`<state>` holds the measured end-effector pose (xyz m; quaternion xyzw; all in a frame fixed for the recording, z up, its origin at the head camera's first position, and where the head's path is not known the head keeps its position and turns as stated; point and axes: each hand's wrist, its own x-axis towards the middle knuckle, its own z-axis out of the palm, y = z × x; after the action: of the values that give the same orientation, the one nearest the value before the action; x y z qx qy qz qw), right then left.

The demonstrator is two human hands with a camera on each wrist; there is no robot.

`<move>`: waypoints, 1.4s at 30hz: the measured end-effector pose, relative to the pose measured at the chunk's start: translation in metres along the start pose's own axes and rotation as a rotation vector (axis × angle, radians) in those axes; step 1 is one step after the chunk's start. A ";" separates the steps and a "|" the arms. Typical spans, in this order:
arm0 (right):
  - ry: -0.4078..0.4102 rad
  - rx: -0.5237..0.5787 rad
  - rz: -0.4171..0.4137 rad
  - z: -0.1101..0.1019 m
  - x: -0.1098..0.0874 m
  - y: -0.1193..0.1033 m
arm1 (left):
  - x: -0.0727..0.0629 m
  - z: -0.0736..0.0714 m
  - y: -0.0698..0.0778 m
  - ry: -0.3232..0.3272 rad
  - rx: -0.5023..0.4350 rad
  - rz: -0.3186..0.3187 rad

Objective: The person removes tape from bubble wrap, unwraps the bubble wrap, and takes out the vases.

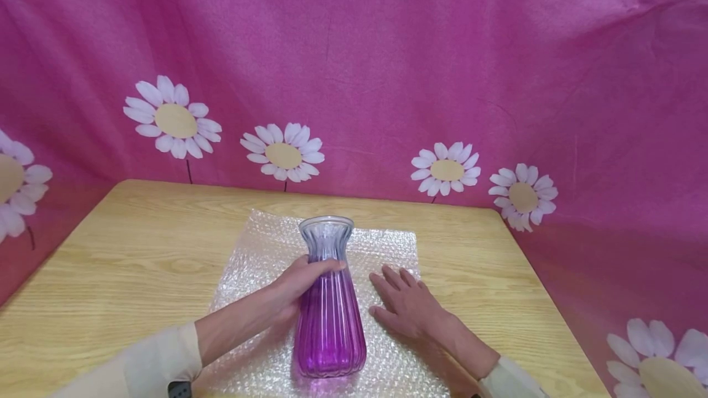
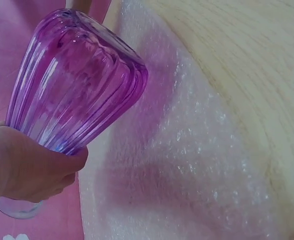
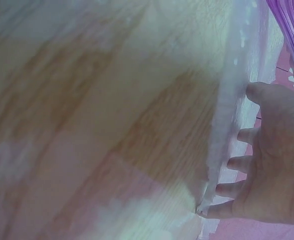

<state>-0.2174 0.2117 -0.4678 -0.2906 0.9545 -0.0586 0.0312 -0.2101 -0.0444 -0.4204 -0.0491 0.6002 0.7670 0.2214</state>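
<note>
A ribbed glass vase (image 1: 332, 324), clear at the neck and deepening to purple at the base, is gripped by my left hand (image 1: 301, 284) just below the neck. The thumb crosses its front; the other fingers are mostly hidden behind it in the head view. In the left wrist view the vase (image 2: 77, 80) shows its purple base above the sheet, with the left hand (image 2: 32, 162) wrapped round its narrow part. My right hand (image 1: 406, 306), fingers spread and fairly straight, rests on the right part of a bubble wrap sheet (image 1: 265, 244), holding nothing.
The bubble wrap lies flat on a wood-grain table (image 1: 138, 244). Behind and beside the table hangs a pink cloth (image 1: 359, 66) printed with white daisies. A dark wristband (image 1: 179, 389) shows at the left sleeve.
</note>
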 end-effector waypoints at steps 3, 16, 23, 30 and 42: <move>0.002 0.000 0.002 -0.001 0.000 0.000 | -0.001 0.001 0.002 -0.007 0.015 0.002; -0.010 -0.006 0.003 -0.002 0.002 -0.002 | -0.008 0.004 0.013 -0.046 0.071 0.053; -0.012 -0.005 0.002 -0.003 0.001 -0.002 | -0.002 0.002 0.026 0.016 0.157 0.080; -0.009 -0.001 0.009 -0.003 0.000 -0.002 | 0.006 0.001 0.032 0.043 0.206 0.125; -0.037 -0.008 0.034 -0.002 0.001 -0.002 | 0.019 -0.008 0.044 0.073 0.320 0.211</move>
<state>-0.2167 0.2095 -0.4657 -0.2755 0.9588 -0.0491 0.0487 -0.2464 -0.0546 -0.3895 0.0223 0.7241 0.6783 0.1227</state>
